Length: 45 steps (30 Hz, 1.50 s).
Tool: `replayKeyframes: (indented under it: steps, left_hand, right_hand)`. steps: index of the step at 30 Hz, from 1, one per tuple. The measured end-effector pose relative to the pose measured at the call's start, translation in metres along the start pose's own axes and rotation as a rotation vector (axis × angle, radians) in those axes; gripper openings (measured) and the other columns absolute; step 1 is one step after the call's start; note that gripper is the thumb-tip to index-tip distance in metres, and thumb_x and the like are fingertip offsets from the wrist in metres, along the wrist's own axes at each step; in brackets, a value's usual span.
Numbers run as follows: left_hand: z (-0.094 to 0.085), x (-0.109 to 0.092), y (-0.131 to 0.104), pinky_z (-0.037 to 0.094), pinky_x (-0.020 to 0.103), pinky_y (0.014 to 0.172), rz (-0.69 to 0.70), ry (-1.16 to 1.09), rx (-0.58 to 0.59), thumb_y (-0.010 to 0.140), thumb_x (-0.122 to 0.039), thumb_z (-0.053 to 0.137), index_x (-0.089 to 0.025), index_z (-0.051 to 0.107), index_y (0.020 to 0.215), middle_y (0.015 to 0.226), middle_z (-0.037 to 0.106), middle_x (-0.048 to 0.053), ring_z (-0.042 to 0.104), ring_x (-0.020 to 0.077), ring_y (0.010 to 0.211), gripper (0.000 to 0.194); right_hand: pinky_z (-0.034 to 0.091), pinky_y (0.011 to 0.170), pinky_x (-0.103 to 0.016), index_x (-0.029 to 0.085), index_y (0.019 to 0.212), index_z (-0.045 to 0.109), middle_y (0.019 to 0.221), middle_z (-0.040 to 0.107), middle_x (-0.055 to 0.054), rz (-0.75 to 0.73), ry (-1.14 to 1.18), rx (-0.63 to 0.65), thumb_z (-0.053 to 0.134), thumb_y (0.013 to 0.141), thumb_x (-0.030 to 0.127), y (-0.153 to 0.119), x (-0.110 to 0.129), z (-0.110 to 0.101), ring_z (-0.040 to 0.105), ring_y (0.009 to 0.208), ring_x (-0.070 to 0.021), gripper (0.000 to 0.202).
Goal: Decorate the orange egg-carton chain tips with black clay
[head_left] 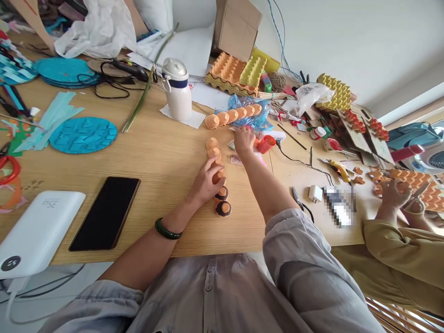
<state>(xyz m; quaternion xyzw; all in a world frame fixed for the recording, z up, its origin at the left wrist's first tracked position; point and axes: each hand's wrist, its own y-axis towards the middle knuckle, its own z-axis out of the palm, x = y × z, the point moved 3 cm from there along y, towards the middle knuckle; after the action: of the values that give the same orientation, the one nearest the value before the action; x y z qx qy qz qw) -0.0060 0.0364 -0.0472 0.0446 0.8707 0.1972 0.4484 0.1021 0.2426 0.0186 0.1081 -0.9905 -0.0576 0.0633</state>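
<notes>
In front of me on the table lies an orange egg-carton strip (213, 144), its cups in a row pointing away from me. Dark rings mark the cups at its near end. My left hand (207, 181) grips the strip around its middle, fingers on top and thumb lower down, hiding some cups. Further off, my right hand (244, 140) is closed beside a small red cup (266, 144); its fingertips face away, so what they hold is hidden. Just beyond it, a second orange egg-carton strip (233, 115) rests against a crumpled blue plastic bag (255, 121).
A white bottle (178, 95) stands at the back. A phone (106, 212) and a power bank (43, 231) lie left, near a blue disc (83, 134). Egg trays (227, 69) are stacked behind. At right, another person's hands (395, 194) work with scissors near pliers (338, 170).
</notes>
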Motion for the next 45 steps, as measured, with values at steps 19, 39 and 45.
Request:
replayKeyframes:
  steps: [19,39,45]
  left_hand:
    - [-0.021,-0.021,-0.003,0.061,0.048,0.120,0.219,0.177,-0.131,0.103,-0.039,0.076,-0.021,0.049,0.173,0.150,0.077,0.019,0.075,0.0349,0.138,0.077]
    - [-0.033,-0.021,0.000,0.062,0.045,0.117,0.108,0.036,-0.035,0.084,-0.017,0.063,-0.020,0.064,0.160,0.135,0.077,0.012,0.074,0.0295,0.126,0.076]
    - [-0.036,-0.025,-0.001,0.059,0.051,0.123,0.174,0.130,-0.084,0.091,-0.025,0.065,-0.022,0.060,0.162,0.146,0.073,0.014,0.070,0.0328,0.138,0.071]
  right_hand:
    - [0.076,0.072,-0.036,0.025,0.083,0.072,0.079,0.081,-0.001,0.060,1.602,0.295,0.091,0.083,0.076,-0.159,-0.025,0.019,0.078,0.071,-0.0179,0.055]
    - [0.074,0.056,-0.031,0.022,0.092,0.078,0.075,0.079,0.003,-0.019,1.727,0.661,0.104,0.067,0.071,-0.161,-0.033,0.016,0.076,0.062,-0.0157,0.061]
    - [0.077,0.067,-0.036,0.023,0.088,0.075,0.081,0.081,0.000,-0.087,1.647,0.518,0.097,0.075,0.076,-0.163,-0.032,0.013,0.081,0.073,-0.0189,0.059]
